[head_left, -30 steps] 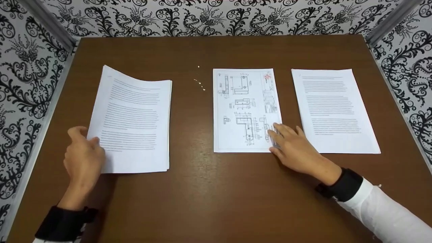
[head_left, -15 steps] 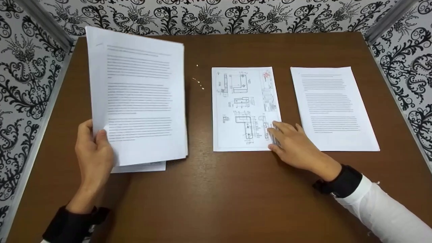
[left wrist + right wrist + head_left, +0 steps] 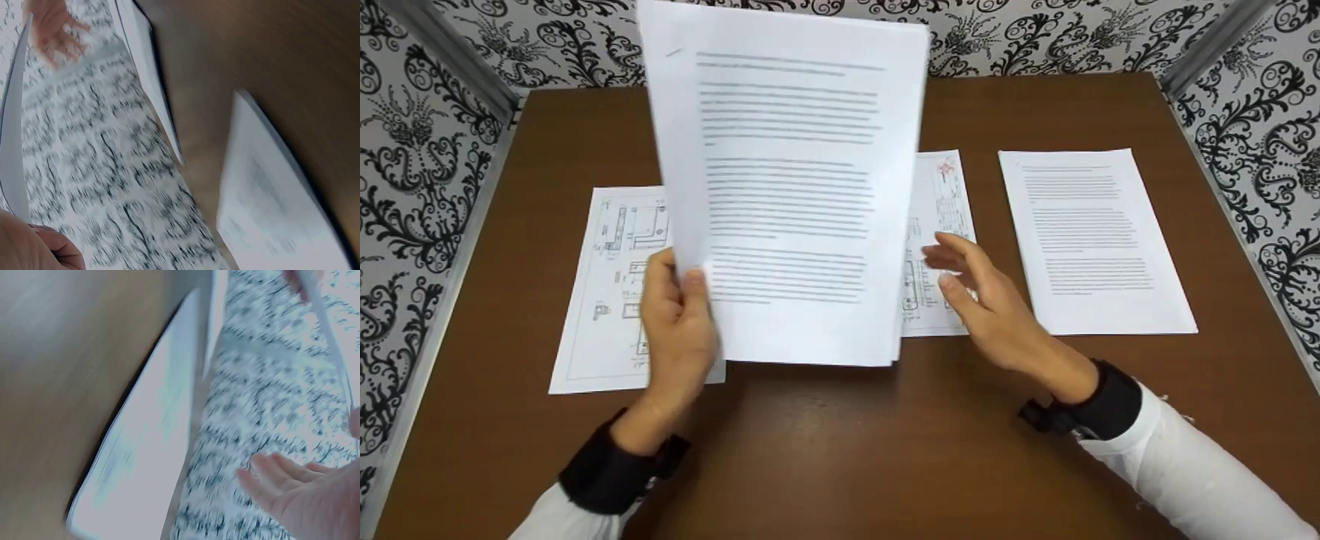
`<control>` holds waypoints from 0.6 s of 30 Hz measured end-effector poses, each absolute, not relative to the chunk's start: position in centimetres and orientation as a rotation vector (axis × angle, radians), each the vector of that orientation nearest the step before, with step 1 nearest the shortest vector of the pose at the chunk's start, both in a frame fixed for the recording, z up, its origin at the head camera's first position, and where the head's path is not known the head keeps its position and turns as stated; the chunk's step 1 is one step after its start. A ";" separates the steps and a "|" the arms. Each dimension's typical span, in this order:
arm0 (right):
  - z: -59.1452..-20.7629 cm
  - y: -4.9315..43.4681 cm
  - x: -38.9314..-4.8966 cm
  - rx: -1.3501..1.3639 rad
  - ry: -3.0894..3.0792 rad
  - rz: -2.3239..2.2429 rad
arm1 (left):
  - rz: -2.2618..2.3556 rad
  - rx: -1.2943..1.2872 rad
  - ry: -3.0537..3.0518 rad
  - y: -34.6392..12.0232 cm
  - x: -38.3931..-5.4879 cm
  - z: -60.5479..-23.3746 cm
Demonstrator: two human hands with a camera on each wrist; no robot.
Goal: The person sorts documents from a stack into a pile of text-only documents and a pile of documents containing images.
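Note:
In the head view my left hand [image 3: 679,330] grips a sheaf of printed pages [image 3: 795,195] by its lower left edge, thumb on the front. The sheaf stands raised and tilted above the table, its text side facing me. Under it on the left lies a stack of technical drawings [image 3: 585,330], partly covered. My right hand [image 3: 997,315] is off the table near the sheaf's right edge, fingers spread and holding nothing. Behind that hand is a second drawing stack [image 3: 945,225], half hidden by the sheaf. The left wrist view catches the raised sheaf [image 3: 14,135] edge-on.
Farther right lies another stack of text pages [image 3: 1095,240] on the brown wooden table [image 3: 810,442]. Walls with black-and-white patterned paper [image 3: 1260,142] border the table at the back and both sides.
My left hand has lifted the sheaf from the left side and carried it up and right, uncovering the drawings beneath. My right hand has risen off the middle drawing stack.

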State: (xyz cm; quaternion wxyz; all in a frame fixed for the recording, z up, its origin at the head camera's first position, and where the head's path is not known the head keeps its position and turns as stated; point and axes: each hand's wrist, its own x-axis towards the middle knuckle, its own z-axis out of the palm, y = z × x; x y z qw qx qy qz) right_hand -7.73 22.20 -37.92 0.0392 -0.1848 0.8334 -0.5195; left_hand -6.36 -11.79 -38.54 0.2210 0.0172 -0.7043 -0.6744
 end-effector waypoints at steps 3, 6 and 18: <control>-37.3 20.8 -6.6 -0.603 2.319 -1.958 | -1.907 0.014 -1.951 -9.6 -6.4 -38.5; -36.8 19.7 -5.7 -0.562 2.192 -2.175 | -1.965 -0.020 -1.949 -7.9 -6.3 -38.6; -37.2 19.2 -5.4 -0.455 2.378 -2.376 | -2.185 -0.260 -1.884 -5.3 -6.4 -38.6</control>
